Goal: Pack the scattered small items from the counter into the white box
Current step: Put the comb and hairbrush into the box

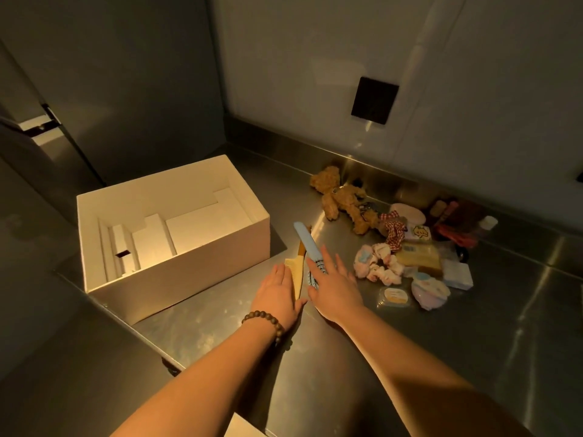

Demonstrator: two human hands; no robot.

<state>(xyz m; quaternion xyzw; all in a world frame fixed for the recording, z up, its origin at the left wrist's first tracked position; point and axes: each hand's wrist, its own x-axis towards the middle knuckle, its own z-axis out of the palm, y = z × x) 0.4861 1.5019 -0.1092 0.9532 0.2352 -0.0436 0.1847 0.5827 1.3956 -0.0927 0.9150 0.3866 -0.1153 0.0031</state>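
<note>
We are laying spread fingers (318, 257) over the blue comb (307, 244) and yellow comb (295, 272) just beside the white box (176, 279); flat combs risk sliding across the slick desk (473, 342).

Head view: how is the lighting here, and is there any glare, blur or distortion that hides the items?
Head view: dim, warm light, brightest inside the open white cardboard box; soft glare streaks on the steel counter; the dark red items at the far right of the pile sink into shadow and cannot be identified; wide-angle bending of the wall edges; the left hand and right hand are slightly soft.
</note>
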